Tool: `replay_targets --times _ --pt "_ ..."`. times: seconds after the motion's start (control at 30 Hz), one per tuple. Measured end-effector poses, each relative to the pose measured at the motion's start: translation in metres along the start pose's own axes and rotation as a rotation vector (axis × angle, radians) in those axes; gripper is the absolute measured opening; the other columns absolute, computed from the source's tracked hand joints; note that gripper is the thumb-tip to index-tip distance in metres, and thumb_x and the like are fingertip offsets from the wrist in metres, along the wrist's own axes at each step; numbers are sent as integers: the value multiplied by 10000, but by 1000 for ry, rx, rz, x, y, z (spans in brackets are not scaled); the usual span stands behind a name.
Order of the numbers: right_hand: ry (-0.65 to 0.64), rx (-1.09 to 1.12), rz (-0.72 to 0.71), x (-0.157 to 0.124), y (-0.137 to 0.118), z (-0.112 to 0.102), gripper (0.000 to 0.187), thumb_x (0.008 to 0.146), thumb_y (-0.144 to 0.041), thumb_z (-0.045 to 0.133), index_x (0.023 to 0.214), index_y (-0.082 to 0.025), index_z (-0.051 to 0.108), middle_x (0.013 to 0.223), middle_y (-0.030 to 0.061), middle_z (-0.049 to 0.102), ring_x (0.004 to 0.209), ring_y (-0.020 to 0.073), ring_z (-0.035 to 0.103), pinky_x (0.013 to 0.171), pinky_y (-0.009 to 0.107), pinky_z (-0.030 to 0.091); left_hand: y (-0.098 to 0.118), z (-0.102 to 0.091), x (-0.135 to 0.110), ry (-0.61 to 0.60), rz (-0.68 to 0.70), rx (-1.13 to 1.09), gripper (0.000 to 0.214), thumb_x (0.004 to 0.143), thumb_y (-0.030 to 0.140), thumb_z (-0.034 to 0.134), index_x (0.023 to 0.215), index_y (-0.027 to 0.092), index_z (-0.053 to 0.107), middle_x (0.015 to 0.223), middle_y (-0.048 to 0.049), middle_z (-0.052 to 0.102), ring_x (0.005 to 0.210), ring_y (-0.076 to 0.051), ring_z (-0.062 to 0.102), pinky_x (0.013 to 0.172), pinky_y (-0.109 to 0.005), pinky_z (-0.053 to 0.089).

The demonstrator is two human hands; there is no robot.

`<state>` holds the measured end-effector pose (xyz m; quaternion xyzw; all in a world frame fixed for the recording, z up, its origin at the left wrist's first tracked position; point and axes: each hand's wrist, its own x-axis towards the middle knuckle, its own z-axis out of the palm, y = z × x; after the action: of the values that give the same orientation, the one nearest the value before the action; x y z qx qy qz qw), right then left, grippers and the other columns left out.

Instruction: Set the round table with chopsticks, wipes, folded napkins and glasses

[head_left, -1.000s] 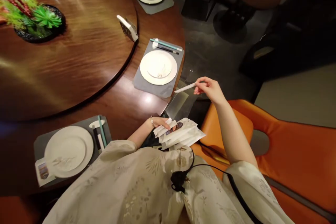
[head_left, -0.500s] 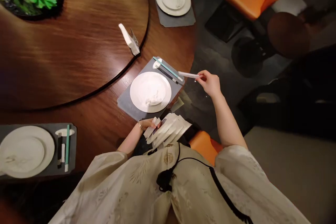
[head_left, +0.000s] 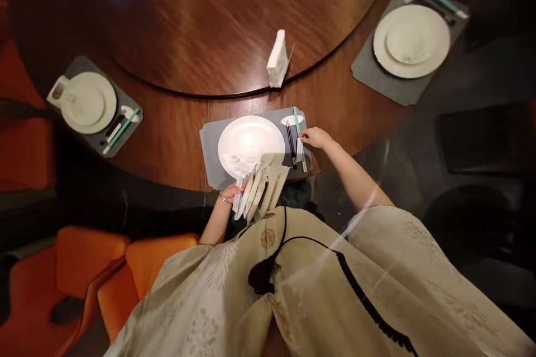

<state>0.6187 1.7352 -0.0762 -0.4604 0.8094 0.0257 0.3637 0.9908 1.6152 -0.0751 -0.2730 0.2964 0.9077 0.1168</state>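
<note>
My left hand grips a fanned bundle of white paper packets, which overlaps the near rim of a white plate. The plate sits on a grey placemat. At the mat's right side, my right hand pinches the top end of a narrow white paper packet. That packet rests between black chopsticks and a teal-handled utensil. Above them lies a small white dish.
A white folded napkin stands on the wooden turntable. Other plates on grey mats sit around the round table. Orange chairs stand at lower left. My patterned robe fills the bottom.
The view has swung around the table. My right hand has come down onto the mat, setting the white packet beside the chopsticks. The left hand's bundle now overlaps the plate rim.
</note>
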Motion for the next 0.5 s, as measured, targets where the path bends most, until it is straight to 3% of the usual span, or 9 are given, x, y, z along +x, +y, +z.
replay_targets --times 0.13,0.23,0.37,0.4,0.5 --pt "51 32 -5 9 -1 -1 319 856 -245 547 1141 -184 677 944 93 719 846 205 625 724 280 427 -25 13 -7 132 48 -86 439 451 364 742 503 192 342 464 10 495 424 -91 410 407 -208 283" --pt "67 268 11 -11 -14 -2 318 872 -314 534 1128 -170 655 888 100 710 769 205 639 713 300 469 -36 23 -6 232 92 -153 454 461 336 752 509 193 324 470 19 498 439 -97 435 418 -212 307" --pt "-282 859 -102 -69 -61 11 472 878 -578 463 1118 -203 620 999 103 699 717 188 651 617 308 517 -37 35 4 344 179 -234 415 505 300 751 579 197 356 531 33 525 480 -99 482 455 -209 349" --pt "-313 925 -150 -82 -76 16 501 856 -613 477 1128 -213 608 1031 98 695 763 195 655 631 313 526 -35 38 8 365 203 -249 390 533 295 742 606 197 371 542 40 525 481 -97 488 463 -206 358" --pt "-140 879 -205 -102 -118 27 466 799 -577 549 1078 -206 590 1020 87 695 878 226 638 742 342 526 -21 45 16 415 272 -301 322 587 250 718 686 197 416 570 57 526 483 -92 517 488 -197 393"
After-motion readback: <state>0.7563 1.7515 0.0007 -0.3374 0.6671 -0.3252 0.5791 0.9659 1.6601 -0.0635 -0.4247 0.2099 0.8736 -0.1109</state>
